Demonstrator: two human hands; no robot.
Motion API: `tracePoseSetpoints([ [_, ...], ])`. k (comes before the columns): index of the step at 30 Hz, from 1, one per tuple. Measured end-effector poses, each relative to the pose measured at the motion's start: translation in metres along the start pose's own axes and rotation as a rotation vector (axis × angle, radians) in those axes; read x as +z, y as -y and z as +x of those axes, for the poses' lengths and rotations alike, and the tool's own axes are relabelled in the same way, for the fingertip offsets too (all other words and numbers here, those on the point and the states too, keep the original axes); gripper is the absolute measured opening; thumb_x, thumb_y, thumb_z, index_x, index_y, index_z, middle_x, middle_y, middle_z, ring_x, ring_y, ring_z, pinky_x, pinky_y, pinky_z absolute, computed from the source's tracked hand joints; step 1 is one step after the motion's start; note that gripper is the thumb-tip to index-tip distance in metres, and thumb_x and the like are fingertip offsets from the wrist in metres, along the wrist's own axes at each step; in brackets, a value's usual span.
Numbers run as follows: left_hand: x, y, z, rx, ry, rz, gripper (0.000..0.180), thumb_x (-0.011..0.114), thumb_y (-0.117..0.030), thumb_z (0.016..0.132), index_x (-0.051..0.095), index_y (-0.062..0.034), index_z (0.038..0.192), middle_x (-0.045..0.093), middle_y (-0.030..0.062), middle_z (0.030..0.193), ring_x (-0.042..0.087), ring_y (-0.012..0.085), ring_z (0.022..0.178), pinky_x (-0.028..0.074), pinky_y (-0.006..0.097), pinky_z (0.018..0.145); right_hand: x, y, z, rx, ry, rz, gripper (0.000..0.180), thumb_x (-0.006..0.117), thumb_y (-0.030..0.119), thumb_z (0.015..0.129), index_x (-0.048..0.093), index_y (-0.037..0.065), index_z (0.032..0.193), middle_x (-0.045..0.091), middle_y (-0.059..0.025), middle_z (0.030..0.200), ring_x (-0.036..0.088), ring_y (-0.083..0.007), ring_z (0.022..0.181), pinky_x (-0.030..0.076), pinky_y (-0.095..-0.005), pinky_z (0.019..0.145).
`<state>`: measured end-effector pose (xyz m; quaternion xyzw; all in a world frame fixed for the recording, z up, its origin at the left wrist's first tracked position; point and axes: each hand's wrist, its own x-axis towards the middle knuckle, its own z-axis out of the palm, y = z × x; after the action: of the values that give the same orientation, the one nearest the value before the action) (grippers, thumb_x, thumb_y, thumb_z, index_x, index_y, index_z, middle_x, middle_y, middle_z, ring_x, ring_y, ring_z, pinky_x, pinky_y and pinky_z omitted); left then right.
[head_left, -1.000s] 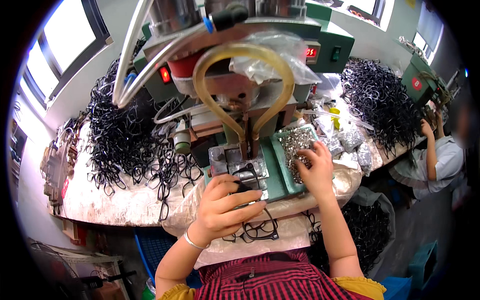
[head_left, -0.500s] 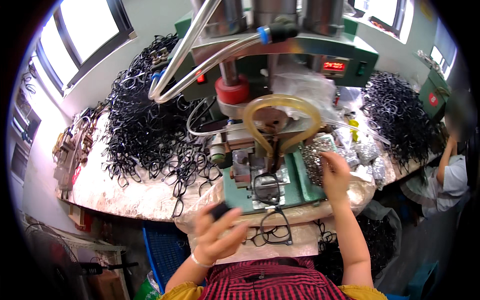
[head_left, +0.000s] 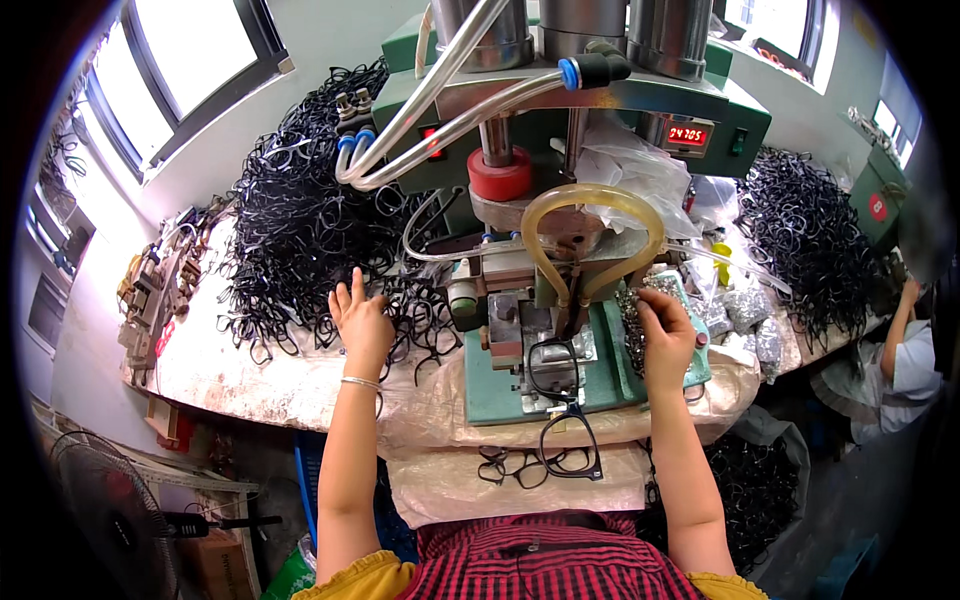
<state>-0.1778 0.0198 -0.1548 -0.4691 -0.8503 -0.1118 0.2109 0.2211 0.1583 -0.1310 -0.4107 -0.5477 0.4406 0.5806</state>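
My left hand [head_left: 362, 318] reaches to the front edge of a big heap of black eyeglass frames [head_left: 300, 230], its fingers spread, with no frame visibly gripped. My right hand [head_left: 668, 340] is bent with thumb and fingertips pinched together at a tray of small metal parts [head_left: 634, 345]; anything between the fingertips is too small to make out. Between my hands stands a green bench press [head_left: 490, 400]. A black eyeglass frame [head_left: 571, 445] sits in it, one rim under the press head and the other hanging over the front edge.
More loose frames [head_left: 525, 468] lie on the covered ledge near my apron. A second heap of frames [head_left: 805, 235] and bags of small parts [head_left: 745, 305] are on the right. Clear air hoses [head_left: 430, 110] cross above. A fan [head_left: 115, 515] stands lower left; another person [head_left: 890, 350] sits far right.
My left hand has moved from in front of the press, where it was blurred near a black object, up to the left heap. The right hand stays at the parts tray. The whole view has shifted slightly.
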Motion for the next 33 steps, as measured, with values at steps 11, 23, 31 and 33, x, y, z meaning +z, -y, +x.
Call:
tracePoseSetpoints([
  [11,-0.069,0.011,-0.037,-0.179,-0.361,-1.205,0.021,0.054,-0.016,0.106,0.067,-0.0014,0.097,0.065,-0.0004,0.091,0.057,0.0066,0.086,0.046,0.022,0.078,-0.099,0.016,-0.069,-0.126,-0.158,-0.475,0.015,0.07,-0.006,0.083,0.073,0.0,0.096,0.071,-0.0099,0.094,0.066,-0.0233,0.093,0.05,-0.0331,0.085],
  [23,-0.056,-0.062,-0.092,-0.412,-0.155,-1.622,0.019,0.056,-0.011,0.105,0.063,0.0004,0.118,0.068,0.0055,0.107,0.064,0.0111,0.092,0.053,0.026,0.08,0.047,0.065,-0.044,-0.115,0.18,0.082,0.031,0.071,-0.001,0.082,0.059,-0.001,0.111,0.067,-0.0088,0.097,0.066,-0.0173,0.089,0.052,-0.0289,0.082],
  [31,-0.167,-0.114,-0.042,0.405,-0.417,-1.677,0.013,0.048,-0.008,0.106,0.056,0.0003,0.112,0.064,0.0182,0.113,0.064,0.027,0.107,0.051,0.041,0.095,0.046,0.077,-0.043,0.026,0.316,0.31,0.048,0.072,0.001,0.085,0.052,-0.003,0.128,0.067,-0.0091,0.106,0.063,-0.0113,0.099,0.046,-0.0272,0.096],
  [33,-0.184,-0.129,-0.027,0.426,-0.388,-1.583,0.013,0.047,-0.008,0.105,0.053,0.0028,0.11,0.06,0.0207,0.119,0.063,0.0281,0.104,0.049,0.042,0.1,0.05,0.081,-0.048,0.03,0.32,0.311,0.049,0.072,0.001,0.085,0.052,-0.002,0.13,0.066,-0.0097,0.111,0.064,-0.0129,0.102,0.046,-0.0283,0.096],
])
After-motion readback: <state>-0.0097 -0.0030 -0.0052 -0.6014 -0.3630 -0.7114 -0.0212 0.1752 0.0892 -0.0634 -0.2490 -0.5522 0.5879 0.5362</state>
